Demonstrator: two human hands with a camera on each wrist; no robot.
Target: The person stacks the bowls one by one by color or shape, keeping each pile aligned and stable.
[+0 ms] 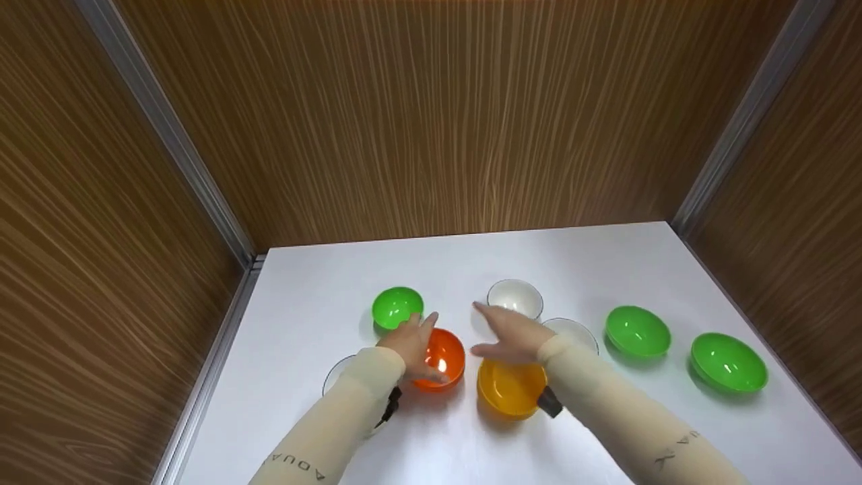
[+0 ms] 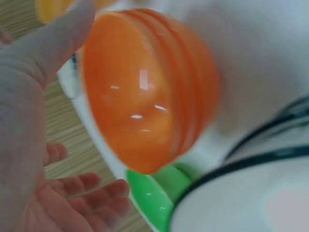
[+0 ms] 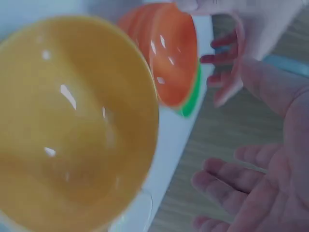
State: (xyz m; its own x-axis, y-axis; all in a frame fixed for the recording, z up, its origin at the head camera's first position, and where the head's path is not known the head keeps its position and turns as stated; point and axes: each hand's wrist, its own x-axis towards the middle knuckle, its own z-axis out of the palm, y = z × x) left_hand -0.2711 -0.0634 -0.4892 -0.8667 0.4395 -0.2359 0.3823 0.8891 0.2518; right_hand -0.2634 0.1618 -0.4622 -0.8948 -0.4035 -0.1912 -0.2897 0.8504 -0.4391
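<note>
My left hand point(image 1: 409, 345) hovers with spread fingers over the left side of a stack of nested orange bowls point(image 1: 451, 357). In the left wrist view the thumb overlaps the rim of the orange stack point(image 2: 125, 92), and the other fingers stretch out below it. A small green bowl point(image 1: 394, 304) sits just beyond that hand's fingertips. My right hand point(image 1: 515, 335), thumb and fingers apart, is above the far rim of a yellow bowl point(image 1: 508, 394). Nothing lies in its palm in the right wrist view, where the yellow bowl point(image 3: 72, 125) fills the left side.
A white bowl point(image 1: 517, 295) stands behind the right hand, another white bowl point(image 1: 572, 332) partly behind that wrist. A dark-rimmed white bowl point(image 1: 337, 374) is partly hidden by the left forearm. Two green bowls point(image 1: 636, 330) point(image 1: 727, 362) sit at right. Wood-grain panels point(image 1: 431, 135) enclose the white table point(image 1: 310, 283).
</note>
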